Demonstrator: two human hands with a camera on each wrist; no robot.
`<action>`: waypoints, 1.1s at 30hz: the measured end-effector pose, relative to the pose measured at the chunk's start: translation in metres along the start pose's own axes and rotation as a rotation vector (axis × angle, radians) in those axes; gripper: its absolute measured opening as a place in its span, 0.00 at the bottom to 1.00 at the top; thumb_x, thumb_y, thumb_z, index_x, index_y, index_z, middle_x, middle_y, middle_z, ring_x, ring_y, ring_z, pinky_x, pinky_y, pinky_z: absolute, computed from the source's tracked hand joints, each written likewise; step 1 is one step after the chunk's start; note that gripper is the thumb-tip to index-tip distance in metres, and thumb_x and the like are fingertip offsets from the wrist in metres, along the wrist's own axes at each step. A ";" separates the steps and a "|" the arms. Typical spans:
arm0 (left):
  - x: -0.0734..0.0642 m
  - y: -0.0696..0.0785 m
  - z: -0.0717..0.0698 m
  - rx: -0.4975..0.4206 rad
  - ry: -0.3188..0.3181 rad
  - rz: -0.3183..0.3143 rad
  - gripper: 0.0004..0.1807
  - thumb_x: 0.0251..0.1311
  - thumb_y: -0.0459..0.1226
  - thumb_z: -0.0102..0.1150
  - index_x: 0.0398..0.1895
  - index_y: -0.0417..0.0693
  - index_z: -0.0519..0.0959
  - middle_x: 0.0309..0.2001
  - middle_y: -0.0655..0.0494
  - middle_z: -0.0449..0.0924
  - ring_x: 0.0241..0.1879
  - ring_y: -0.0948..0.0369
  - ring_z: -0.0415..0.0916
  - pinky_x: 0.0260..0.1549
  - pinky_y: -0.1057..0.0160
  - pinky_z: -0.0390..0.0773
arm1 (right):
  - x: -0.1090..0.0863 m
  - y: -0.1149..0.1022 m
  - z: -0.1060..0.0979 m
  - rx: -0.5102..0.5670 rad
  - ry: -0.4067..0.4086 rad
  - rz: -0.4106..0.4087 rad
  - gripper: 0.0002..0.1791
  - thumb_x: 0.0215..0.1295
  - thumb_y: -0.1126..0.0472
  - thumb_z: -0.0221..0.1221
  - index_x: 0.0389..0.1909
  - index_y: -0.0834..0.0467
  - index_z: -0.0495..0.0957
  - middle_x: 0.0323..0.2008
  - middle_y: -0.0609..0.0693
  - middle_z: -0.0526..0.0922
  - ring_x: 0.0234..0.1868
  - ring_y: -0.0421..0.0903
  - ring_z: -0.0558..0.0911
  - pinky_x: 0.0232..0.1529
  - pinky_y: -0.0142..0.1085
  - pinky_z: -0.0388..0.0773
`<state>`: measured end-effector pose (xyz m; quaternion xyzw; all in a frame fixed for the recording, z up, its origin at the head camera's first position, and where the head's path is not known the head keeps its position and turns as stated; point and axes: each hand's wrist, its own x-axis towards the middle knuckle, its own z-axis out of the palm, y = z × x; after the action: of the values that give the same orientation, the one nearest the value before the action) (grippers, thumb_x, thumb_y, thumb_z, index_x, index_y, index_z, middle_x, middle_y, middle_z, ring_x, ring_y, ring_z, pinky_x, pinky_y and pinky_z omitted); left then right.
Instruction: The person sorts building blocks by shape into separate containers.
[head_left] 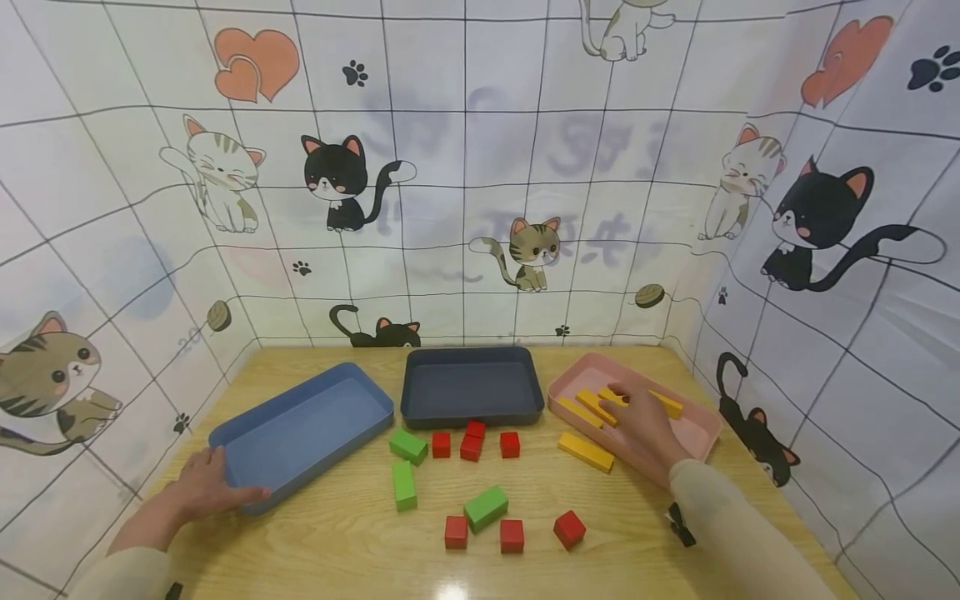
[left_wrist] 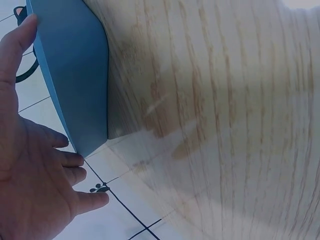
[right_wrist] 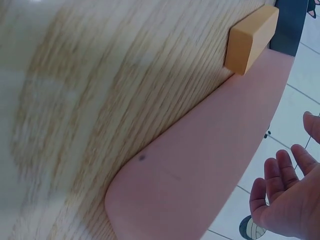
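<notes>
Fingers (head_left: 251, 495) spread, left hand (head_left: 201, 485) touches blue tray (head_left: 315, 425) rim; right hand (head_left: 647, 423), loose, visibly empty, reaches over pink tray (head_left: 692, 427) rim above yellow blocks (head_left: 580, 412).

You are in a small tabletop booth: white printed sheeting (head_left: 435, 287) rises at the back and on both sides of your wood-grain table (head_left: 330, 550). Its grid lines (head_left: 465, 200), cartoon cats (head_left: 337, 162), hearts (head_left: 272, 58) and paw prints (head_left: 356, 77) look homely, with faint purple lettering (head_left: 592, 143) on it, but you cannot tell whether a home, lab or workshop lies beyond.
</notes>
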<state>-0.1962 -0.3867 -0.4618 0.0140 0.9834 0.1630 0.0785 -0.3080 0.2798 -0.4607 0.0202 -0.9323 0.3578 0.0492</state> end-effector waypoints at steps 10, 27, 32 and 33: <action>-0.004 0.009 -0.002 0.018 -0.008 -0.052 0.67 0.54 0.66 0.61 0.66 0.11 0.46 0.63 0.07 0.37 0.63 0.18 0.37 0.52 0.17 0.47 | -0.008 -0.004 0.004 -0.007 -0.036 -0.032 0.29 0.70 0.54 0.61 0.66 0.64 0.71 0.64 0.61 0.74 0.63 0.61 0.72 0.63 0.56 0.68; 0.011 0.033 0.006 0.024 0.076 -0.017 0.64 0.52 0.69 0.60 0.71 0.23 0.52 0.68 0.12 0.40 0.66 0.21 0.36 0.55 0.18 0.41 | -0.024 0.005 -0.003 0.037 -0.090 -0.035 0.35 0.70 0.41 0.58 0.70 0.59 0.69 0.65 0.60 0.72 0.63 0.60 0.72 0.60 0.58 0.69; 0.018 0.047 0.010 0.069 0.128 0.023 0.61 0.53 0.69 0.59 0.70 0.25 0.59 0.67 0.14 0.46 0.67 0.22 0.42 0.55 0.19 0.45 | -0.028 0.003 0.002 0.019 -0.079 -0.097 0.35 0.70 0.41 0.58 0.68 0.61 0.70 0.65 0.58 0.73 0.60 0.58 0.74 0.58 0.56 0.72; 0.019 0.049 0.010 0.075 0.141 0.034 0.59 0.53 0.69 0.60 0.69 0.26 0.60 0.67 0.15 0.48 0.67 0.22 0.43 0.55 0.19 0.46 | -0.028 0.001 0.004 0.014 -0.078 -0.100 0.36 0.69 0.40 0.58 0.68 0.61 0.70 0.65 0.58 0.74 0.60 0.58 0.74 0.58 0.56 0.72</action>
<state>-0.2134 -0.3359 -0.4585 0.0222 0.9915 0.1278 0.0055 -0.2801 0.2782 -0.4676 0.0813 -0.9288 0.3602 0.0303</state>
